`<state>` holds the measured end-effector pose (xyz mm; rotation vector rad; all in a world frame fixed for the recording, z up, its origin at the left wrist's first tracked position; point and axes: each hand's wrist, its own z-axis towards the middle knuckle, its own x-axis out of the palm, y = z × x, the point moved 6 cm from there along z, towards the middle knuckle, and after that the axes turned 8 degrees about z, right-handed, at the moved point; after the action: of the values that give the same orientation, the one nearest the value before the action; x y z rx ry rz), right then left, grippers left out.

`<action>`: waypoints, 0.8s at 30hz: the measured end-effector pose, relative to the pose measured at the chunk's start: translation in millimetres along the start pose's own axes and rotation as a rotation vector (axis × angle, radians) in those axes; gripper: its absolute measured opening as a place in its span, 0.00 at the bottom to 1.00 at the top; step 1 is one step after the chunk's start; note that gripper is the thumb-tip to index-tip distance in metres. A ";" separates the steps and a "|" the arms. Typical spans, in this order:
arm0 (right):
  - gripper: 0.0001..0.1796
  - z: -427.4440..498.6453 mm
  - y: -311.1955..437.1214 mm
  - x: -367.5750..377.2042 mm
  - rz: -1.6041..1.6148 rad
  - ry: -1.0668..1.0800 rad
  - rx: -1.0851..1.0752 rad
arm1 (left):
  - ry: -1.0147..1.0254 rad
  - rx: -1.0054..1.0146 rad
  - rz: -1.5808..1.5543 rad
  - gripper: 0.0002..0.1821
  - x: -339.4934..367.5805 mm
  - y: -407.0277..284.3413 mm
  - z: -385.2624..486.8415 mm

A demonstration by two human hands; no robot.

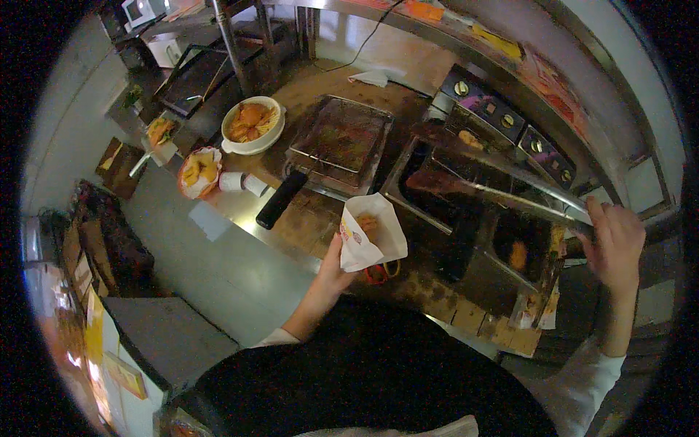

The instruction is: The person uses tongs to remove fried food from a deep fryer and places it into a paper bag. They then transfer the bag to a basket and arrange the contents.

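Observation:
My left hand [334, 269] grips a white printed paper food bag [361, 250] from below. Its mouth faces up, and a browned piece of fried food [368, 223] shows inside. Over at the right, my right hand [616, 246] holds long metal tongs [551, 198] by the closed end. The tongs reach leftward over the deep fryer [420, 214]; their far ends are blurred and dark, so I cannot tell whether they hold anything. Beyond the bag, a wire fry basket [349, 134] with a black handle [281, 199] rests on the counter side of the fryer.
Control panels with knobs [486, 106] stand behind the fryer. A white bowl of food [254, 131] and a paper-lined basket of fried pieces [199, 172] sit left on the metal counter [256, 213], near two small white cups [243, 183]. A golden piece [469, 139] lies near the panels.

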<state>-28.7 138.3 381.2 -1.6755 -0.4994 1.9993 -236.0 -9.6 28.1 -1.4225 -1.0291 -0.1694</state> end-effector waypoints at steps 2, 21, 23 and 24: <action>0.28 -1.4 -11.7 11.9 0.030 0.015 0.052 | 0.125 0.233 0.108 0.26 8.5 -17.2 -9.9; 0.24 -53.2 -57.2 125.8 0.204 0.215 0.431 | -0.319 0.379 -0.427 0.32 -130.1 -150.7 -60.8; 0.24 -51.0 -61.0 139.3 0.276 0.272 0.513 | -0.365 0.547 -0.193 0.33 -163.5 -184.1 -64.7; 0.24 -48.0 -59.6 142.7 0.288 0.265 0.513 | -0.439 0.549 -0.228 0.27 -186.5 -192.2 -67.8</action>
<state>6.9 267.7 290.7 -1.7000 0.3415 1.8374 -438.1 -195.8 55.6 -0.8519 -1.4643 0.2594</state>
